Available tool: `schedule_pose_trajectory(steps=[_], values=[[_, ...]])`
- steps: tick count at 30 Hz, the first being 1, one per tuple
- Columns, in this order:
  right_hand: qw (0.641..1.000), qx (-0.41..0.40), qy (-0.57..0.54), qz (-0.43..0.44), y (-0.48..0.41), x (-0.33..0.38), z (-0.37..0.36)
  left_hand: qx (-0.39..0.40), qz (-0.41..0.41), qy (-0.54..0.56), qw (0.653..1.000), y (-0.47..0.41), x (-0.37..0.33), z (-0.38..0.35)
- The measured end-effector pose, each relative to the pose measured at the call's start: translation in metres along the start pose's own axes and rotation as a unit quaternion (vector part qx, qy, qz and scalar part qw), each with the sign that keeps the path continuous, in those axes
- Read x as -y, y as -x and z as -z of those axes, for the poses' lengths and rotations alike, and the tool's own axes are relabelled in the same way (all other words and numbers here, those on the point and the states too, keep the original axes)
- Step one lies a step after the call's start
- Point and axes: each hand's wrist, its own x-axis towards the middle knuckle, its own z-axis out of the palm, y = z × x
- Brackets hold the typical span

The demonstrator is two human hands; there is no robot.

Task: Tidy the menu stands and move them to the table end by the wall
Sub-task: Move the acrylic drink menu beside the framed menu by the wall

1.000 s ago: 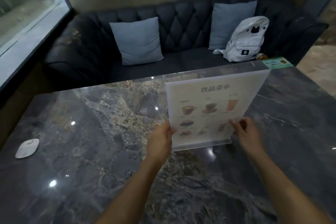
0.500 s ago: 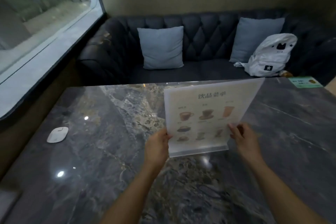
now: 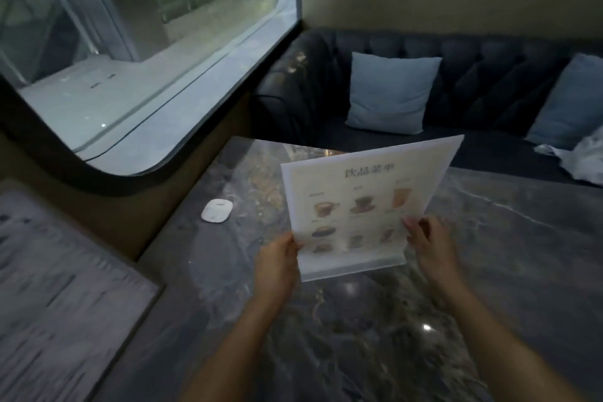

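A clear acrylic menu stand (image 3: 362,206) with a drinks menu of cup pictures is held upright, slightly tilted, just above the dark marble table (image 3: 489,254). My left hand (image 3: 277,259) grips its lower left edge and my right hand (image 3: 429,246) grips its lower right edge. Its base hovers close over the tabletop near the middle. The table's left end lies by the wall under the window.
A small white oval device (image 3: 217,210) lies on the table near the wall end. A dark tufted sofa (image 3: 489,75) with blue cushions (image 3: 391,93) runs behind the table; a white bag (image 3: 584,160) sits at its right. A framed picture (image 3: 58,287) is at lower left.
The menu stand, held in both hands, has moved left along the table toward the wall and window end. The view has swung left, and the green card has left the frame.
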Motion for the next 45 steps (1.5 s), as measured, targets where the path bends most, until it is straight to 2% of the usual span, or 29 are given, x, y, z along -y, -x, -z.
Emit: schedule_pose_trajectory(steps=[5,13,17,20,25,31,35,45], values=[[1.0,0.022,0.004,0.015,-0.005,0.035,-0.068,-0.057,0.015,0.008,0.998,-0.015,0.033,0.049],[0.995,0.085,-0.004,0.043,-0.032,0.076,-0.167,-0.139,0.089,-0.029,0.986,-0.037,0.078,0.117],[0.987,0.127,-0.064,0.074,-0.041,0.091,-0.21,-0.159,0.115,-0.029,0.98,-0.044,0.096,0.141],[0.974,0.177,-0.127,0.059,-0.048,0.105,-0.238,-0.181,0.122,-0.025,0.976,-0.047,0.105,0.159],[0.956,0.213,-0.191,0.062,-0.059,0.124,-0.283,-0.218,0.134,0.003,0.967,-0.048,0.105,0.182],[0.934,0.27,-0.228,0.056,-0.07,0.143,-0.321,-0.297,0.161,0.085,0.937,-0.04,0.097,0.188],[0.924,0.291,-0.242,0.045,-0.075,0.15,-0.341,-0.31,0.15,0.136,0.929,-0.041,0.097,0.188],[0.903,0.359,-0.23,0.051,-0.086,0.153,-0.378,-0.289,0.116,0.116,0.943,-0.034,0.112,0.18]])
